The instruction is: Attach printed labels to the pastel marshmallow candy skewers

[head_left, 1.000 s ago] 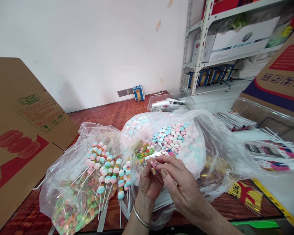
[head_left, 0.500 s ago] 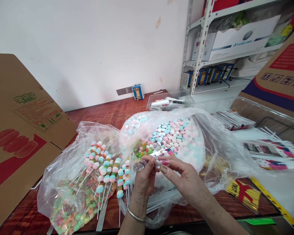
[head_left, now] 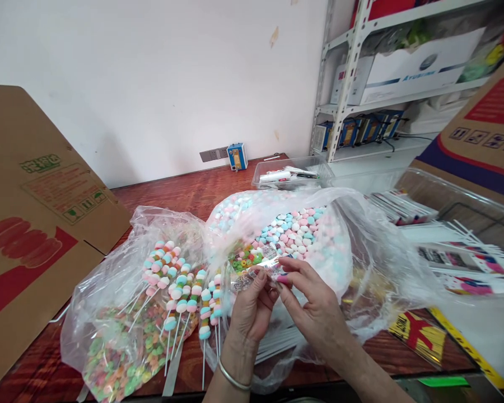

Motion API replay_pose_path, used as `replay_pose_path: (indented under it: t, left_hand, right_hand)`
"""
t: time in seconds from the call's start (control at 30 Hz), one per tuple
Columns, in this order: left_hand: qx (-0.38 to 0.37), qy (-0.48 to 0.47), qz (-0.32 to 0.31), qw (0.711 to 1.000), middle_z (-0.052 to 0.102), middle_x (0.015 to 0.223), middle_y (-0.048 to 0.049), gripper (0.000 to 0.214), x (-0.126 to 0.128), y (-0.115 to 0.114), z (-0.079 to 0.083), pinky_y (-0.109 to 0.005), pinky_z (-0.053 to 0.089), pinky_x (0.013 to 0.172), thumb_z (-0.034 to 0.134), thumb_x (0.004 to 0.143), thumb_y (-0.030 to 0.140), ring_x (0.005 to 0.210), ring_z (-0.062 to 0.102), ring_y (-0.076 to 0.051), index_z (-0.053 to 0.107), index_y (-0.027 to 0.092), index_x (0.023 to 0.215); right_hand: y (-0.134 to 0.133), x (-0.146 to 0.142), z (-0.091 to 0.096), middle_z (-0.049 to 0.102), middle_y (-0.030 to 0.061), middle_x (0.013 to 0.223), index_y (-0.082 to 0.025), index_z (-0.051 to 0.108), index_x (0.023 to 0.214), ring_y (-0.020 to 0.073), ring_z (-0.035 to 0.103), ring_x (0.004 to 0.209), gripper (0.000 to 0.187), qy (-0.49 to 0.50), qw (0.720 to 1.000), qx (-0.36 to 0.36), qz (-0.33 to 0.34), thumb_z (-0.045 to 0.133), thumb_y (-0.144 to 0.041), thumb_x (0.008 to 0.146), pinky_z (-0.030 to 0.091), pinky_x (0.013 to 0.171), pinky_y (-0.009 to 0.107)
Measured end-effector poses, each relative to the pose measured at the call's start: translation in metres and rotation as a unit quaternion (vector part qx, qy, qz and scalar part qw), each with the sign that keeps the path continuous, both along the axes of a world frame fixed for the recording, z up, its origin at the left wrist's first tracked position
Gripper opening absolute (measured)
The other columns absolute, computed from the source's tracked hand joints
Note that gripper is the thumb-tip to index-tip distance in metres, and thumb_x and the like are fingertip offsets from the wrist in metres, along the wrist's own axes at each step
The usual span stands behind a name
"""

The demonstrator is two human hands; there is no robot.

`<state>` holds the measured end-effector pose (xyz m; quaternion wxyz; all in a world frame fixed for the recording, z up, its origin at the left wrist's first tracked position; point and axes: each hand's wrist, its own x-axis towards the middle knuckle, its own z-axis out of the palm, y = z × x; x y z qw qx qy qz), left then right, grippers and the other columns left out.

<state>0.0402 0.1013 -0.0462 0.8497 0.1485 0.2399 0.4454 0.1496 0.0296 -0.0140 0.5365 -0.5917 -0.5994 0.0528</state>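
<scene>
Both hands meet in front of the big bag, fingers pinching a small clear printed plastic wrapper (head_left: 252, 278). My left hand (head_left: 252, 308), with a bangle at the wrist, grips it between thumb and fingers. My right hand (head_left: 315, 299) pinches its other end, fingers bent. Behind them lies a large open plastic bag of pastel pink, blue and white marshmallows (head_left: 298, 232), with some green and orange ring gummies (head_left: 243, 258) near its front. To the left, several marshmallow skewers (head_left: 185, 294) rest on a clear bag of ring gummies (head_left: 121, 358). White sticks (head_left: 277, 341) lie below my hands.
A cardboard box (head_left: 37, 224) stands at the left, another (head_left: 483, 129) at the right. A clear tray (head_left: 325, 179) with pens sits at the back. Printed packets (head_left: 462, 257) and white sticks lie at the right, near a yellow-and-red packet of twist ties (head_left: 420, 336). Metal shelves (head_left: 344, 84) stand behind.
My right fingers have shifted and curled closer around the wrapper's end, and the wrapper has turned slightly in my hands. The view has moved a little; the skewers and bags stay put.
</scene>
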Motion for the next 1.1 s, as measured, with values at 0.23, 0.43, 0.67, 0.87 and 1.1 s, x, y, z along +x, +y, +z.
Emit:
replay_pose_path:
  t: [0.23,0.43,0.67,0.87,1.1]
  left_hand:
    - [-0.056,-0.012,-0.009,0.998,0.071,0.082,-0.0002,0.008,0.001,0.004,-0.014,-0.021,0.054,0.073,0.066,0.081,0.012,0.073,0.066,-0.011,0.069,0.019,0.083]
    - [-0.016,0.01,0.002,1.0,0.07,0.08,-0.0019,0.005,0.002,0.005,-0.022,-0.023,0.054,0.07,0.065,0.083,0.019,0.072,0.066,-0.014,0.068,0.023,0.082]
    - [-0.023,-0.052,-0.016,0.998,0.068,0.079,-0.0008,0.004,0.0,0.005,-0.018,-0.017,0.053,0.067,0.064,0.082,0.015,0.069,0.064,-0.009,0.066,0.019,0.082]
    - [-0.021,-0.067,-0.035,0.997,0.068,0.081,0.0001,0.007,0.002,0.001,-0.016,-0.018,0.054,0.071,0.071,0.079,0.015,0.072,0.066,-0.009,0.066,0.017,0.084]
    - [-0.037,-0.061,-0.03,0.997,0.072,0.086,-0.0024,0.01,0.004,0.0,-0.013,-0.02,0.054,0.071,0.075,0.076,0.015,0.079,0.068,-0.012,0.07,0.016,0.084]
  right_hand:
    - [-0.007,-0.007,0.012,0.064,0.0113,0.123,-0.023,0.067,0.108,0.0265,0.06,0.112,0.022,-0.056,0.998,0.005,0.031,0.064,-0.024,0.086,0.052,0.092,0.044]
    - [-0.016,-0.008,0.022,0.063,0.0089,0.124,-0.024,0.065,0.111,0.0234,0.058,0.117,0.021,-0.029,0.998,0.012,0.061,0.059,-0.023,0.091,0.05,0.097,0.039]
    - [-0.014,-0.009,0.021,0.063,0.0085,0.122,-0.024,0.066,0.109,0.0227,0.058,0.116,0.021,-0.041,0.998,0.006,0.049,0.054,-0.02,0.093,0.05,0.096,0.039]
    - [-0.005,-0.005,0.027,0.071,0.0086,0.108,-0.022,0.071,0.086,0.0249,0.065,0.101,0.019,-0.094,0.995,-0.026,-0.019,0.053,-0.017,0.09,0.052,0.085,0.043]
    - [-0.001,0.002,0.03,0.077,0.0039,0.095,-0.025,0.074,0.076,0.0251,0.07,0.09,0.015,-0.175,0.983,-0.041,-0.04,0.063,-0.025,0.087,0.052,0.081,0.043]
